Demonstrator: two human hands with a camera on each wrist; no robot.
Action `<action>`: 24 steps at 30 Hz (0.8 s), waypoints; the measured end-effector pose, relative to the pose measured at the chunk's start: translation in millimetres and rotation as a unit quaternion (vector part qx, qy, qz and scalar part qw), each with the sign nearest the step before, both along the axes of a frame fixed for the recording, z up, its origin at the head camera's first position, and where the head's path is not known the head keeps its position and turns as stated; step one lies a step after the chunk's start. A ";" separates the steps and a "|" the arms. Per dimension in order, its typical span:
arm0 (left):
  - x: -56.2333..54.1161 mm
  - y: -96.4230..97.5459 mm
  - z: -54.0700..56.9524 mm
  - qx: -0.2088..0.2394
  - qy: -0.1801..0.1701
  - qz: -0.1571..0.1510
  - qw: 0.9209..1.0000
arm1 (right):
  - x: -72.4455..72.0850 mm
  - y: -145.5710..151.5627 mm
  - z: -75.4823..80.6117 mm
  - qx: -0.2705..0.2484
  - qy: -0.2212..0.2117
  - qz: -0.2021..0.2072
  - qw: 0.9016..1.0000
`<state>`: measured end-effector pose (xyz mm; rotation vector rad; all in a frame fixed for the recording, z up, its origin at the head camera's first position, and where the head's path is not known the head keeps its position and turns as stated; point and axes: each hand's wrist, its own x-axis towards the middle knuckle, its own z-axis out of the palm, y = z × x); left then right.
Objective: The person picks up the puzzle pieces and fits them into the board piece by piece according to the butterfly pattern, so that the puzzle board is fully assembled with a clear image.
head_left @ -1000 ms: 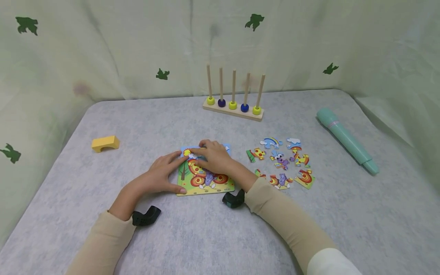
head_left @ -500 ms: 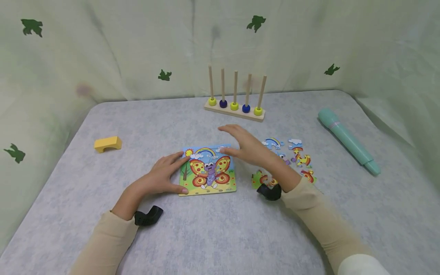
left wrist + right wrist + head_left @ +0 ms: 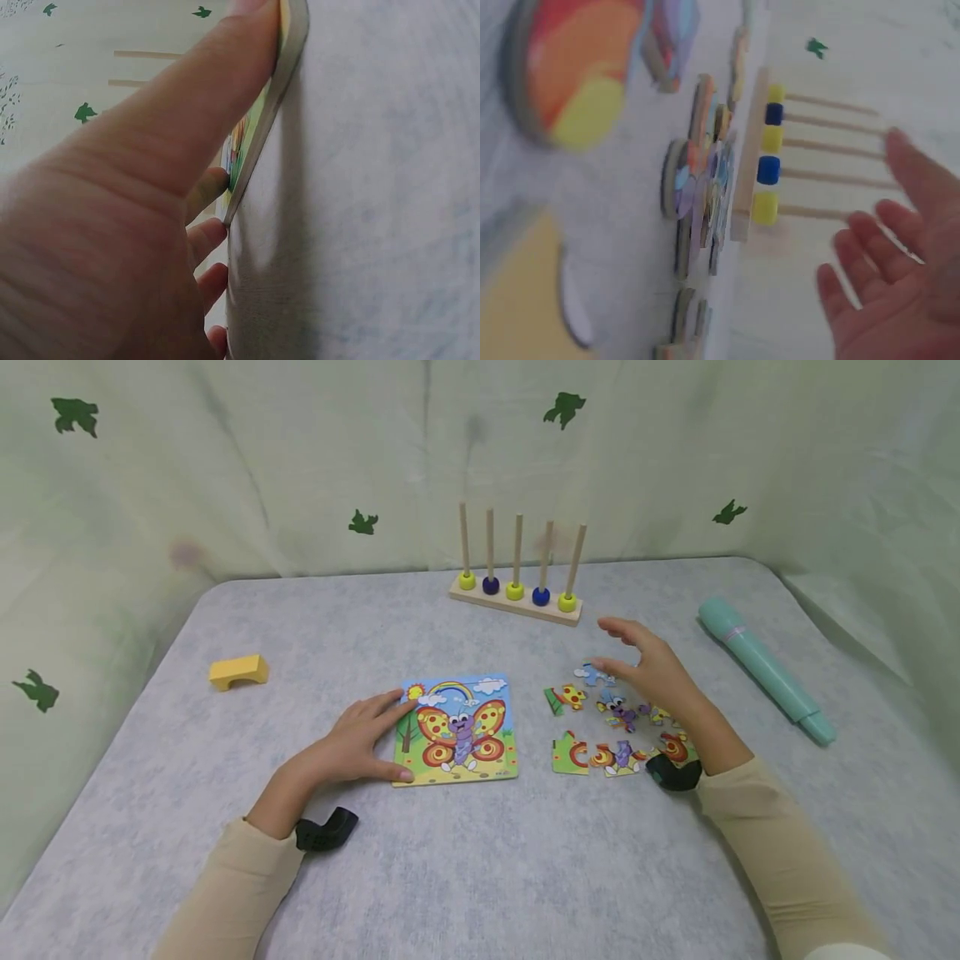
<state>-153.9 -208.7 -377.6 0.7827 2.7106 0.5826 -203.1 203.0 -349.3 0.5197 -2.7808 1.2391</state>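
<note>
Left hand (image 3: 341, 750) steadying puzzle board (image 3: 457, 728), right hand (image 3: 652, 670) over loose pieces (image 3: 611, 727)

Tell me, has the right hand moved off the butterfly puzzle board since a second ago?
Yes. The right hand has swung rightward off the puzzle board and now hovers open over the loose pieces, nearer the peg rack.

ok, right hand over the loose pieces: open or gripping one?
Open. The right hand hovers over the loose puzzle pieces with its fingers spread and nothing held; the right wrist view shows the same.
</note>
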 end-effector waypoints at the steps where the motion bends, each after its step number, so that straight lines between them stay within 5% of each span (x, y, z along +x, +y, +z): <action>1: 0.1 0.2 0.4 0.000 0.000 0.000 1.000 | -1.3 3.6 -3.8 -0.004 -0.014 -0.006 1.000; 12: 1.0 -0.1 -0.2 0.002 0.001 0.002 1.000 | -8.2 24.9 -32.8 0.007 -0.102 -0.006 0.995; 24: 1.6 0.1 -1.0 0.005 -0.004 0.003 1.000 | -7.6 24.9 -38.0 0.078 -0.079 0.028 0.993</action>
